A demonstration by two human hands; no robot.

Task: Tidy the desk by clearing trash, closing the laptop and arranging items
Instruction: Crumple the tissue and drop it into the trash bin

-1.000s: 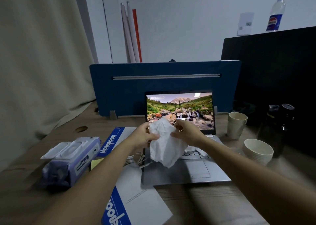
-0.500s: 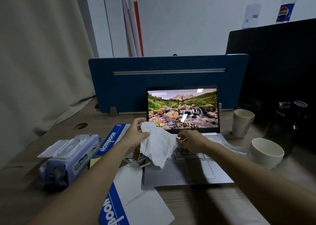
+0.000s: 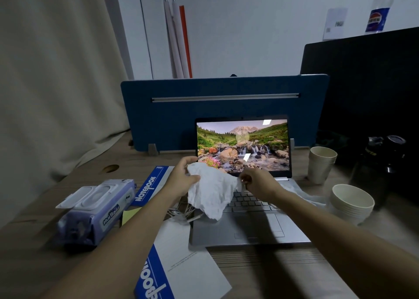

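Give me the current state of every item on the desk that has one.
laptop: open, screen lit
wet wipes pack: flip lid open
crumpled tissue: held above the keyboard
left hand: grips the tissue
right hand: pinches the tissue's edge
paper cups: stacked, upright
bottle: upright, capped

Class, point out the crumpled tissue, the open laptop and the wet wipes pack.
crumpled tissue [image 3: 212,191]: head view, middle of the white sheet.
open laptop [image 3: 242,146]: head view, lit screen.
wet wipes pack [image 3: 99,210]: head view, top face.
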